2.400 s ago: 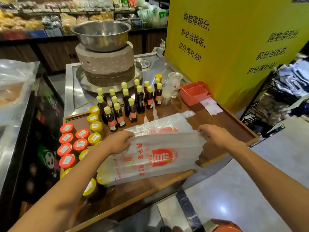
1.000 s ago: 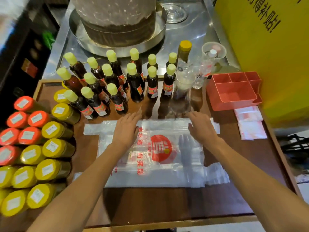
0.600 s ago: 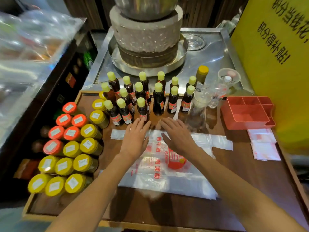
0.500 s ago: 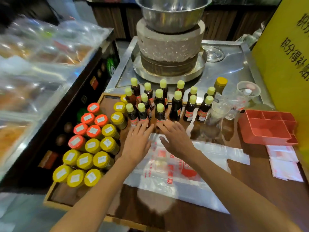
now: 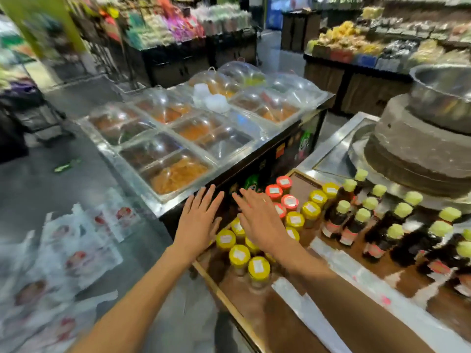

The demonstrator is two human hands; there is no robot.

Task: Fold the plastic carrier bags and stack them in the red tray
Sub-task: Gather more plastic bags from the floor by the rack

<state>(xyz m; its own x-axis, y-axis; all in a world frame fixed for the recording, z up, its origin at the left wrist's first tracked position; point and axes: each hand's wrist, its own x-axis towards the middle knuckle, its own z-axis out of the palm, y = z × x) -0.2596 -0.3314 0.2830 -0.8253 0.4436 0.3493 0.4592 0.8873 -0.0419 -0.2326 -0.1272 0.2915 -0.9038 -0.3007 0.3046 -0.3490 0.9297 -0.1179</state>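
Head view, swung left across a shop aisle. Far left: loose plastic carrier bags (image 5: pixel 76 253) strewn on the floor (image 5: pixel 30 184), white with red print, blurred. Centre: covered trays of prepared food (image 5: pixel 178 138) on a steel stand. Both hands raised and flat, holding nothing: left hand (image 5: pixel 200 222) with fingers spread, over the gap beside the counter (image 5: pixel 257 317); right hand (image 5: pixel 260 220) likewise spread, above the yellow-lidded jars (image 5: pixel 254 261). Right: one bag (image 5: pixel 356 273) laid flat on the counter near the dark bottles (image 5: pixel 362 220), stone mill (image 5: pixel 413 151) beyond. Red tray out of view. Apparently between folds, turning for another bag; next move likely calls for a reach down to the floor pile, pinching a single bag free.
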